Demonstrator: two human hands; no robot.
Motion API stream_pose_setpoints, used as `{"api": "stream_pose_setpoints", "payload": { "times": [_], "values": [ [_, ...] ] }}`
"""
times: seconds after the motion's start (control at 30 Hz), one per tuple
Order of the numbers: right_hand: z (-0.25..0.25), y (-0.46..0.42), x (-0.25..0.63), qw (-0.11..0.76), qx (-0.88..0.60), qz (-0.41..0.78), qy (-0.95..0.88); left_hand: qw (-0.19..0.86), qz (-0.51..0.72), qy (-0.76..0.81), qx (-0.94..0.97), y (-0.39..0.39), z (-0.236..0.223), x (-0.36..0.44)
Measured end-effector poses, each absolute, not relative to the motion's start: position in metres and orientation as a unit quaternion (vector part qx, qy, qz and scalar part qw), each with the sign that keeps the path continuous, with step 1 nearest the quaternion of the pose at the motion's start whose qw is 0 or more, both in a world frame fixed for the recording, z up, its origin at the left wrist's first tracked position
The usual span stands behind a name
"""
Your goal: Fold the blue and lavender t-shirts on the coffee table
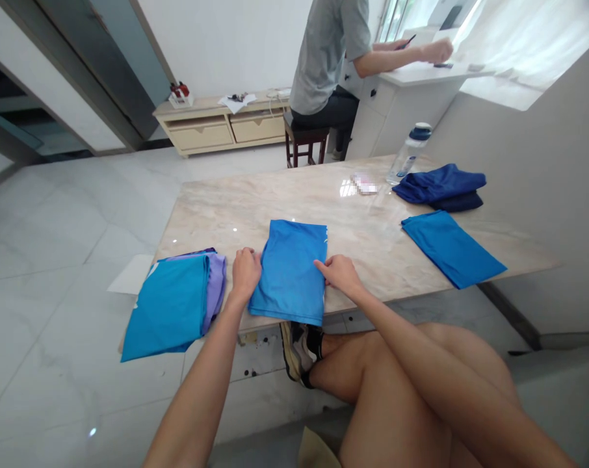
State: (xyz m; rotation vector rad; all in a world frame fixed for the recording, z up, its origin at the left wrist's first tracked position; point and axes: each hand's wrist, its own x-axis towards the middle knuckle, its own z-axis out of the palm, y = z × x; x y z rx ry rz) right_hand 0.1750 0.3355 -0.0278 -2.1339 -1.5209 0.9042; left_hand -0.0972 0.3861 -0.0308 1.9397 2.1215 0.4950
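Note:
A folded bright blue cloth garment lies at the near edge of the marble table, between my hands. My left hand presses against its left side, with the fingers curled down. My right hand rests at its right edge, with the index finger stretched onto the cloth. Left of it sits a stack of teal and lilac folded garments, overhanging the table edge. A flat blue garment lies to the right, and a rumpled navy pile lies beyond it.
A plastic water bottle and a blurred small object stand on the far table. My knees lie below the table edge. At the back, a seated person works at a white desk, and a low cream cabinet stands against the wall.

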Motion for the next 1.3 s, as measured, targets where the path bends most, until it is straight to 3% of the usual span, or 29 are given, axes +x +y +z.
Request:
{"api": "stream_pose_setpoints", "payload": {
  "times": [0.1,0.27,0.47,0.6,0.8,1.03,1.23,1.3],
  "values": [
    [-0.037,0.343,0.176,0.201,-0.761,0.33,-0.522,0.196,0.194,0.714,0.644,0.398,-0.031,-0.102],
    [-0.051,0.351,0.173,0.342,-0.726,0.416,-0.427,0.391,0.187,0.698,0.569,0.406,-0.017,-0.089],
    [-0.038,0.324,0.178,0.435,-0.683,0.442,-0.386,0.484,0.269,0.636,0.538,0.368,0.015,-0.082],
    [0.0,0.304,0.191,0.513,-0.586,0.46,-0.426,0.505,0.346,0.602,0.513,0.324,0.051,-0.081],
    [0.103,0.269,0.214,0.52,-0.477,0.429,-0.564,0.596,0.434,0.571,0.361,0.248,0.125,-0.076],
    [0.214,0.213,0.216,0.529,-0.398,0.337,-0.67,0.476,0.563,0.51,0.443,0.154,0.207,-0.079],
    [0.267,0.174,0.207,0.536,-0.363,0.296,-0.702,0.131,0.616,0.532,0.567,0.091,0.27,-0.1],
    [0.282,0.16,0.2,0.534,-0.364,0.248,-0.722,0.097,0.614,0.512,0.593,0.072,0.285,-0.109]
  ]
}}
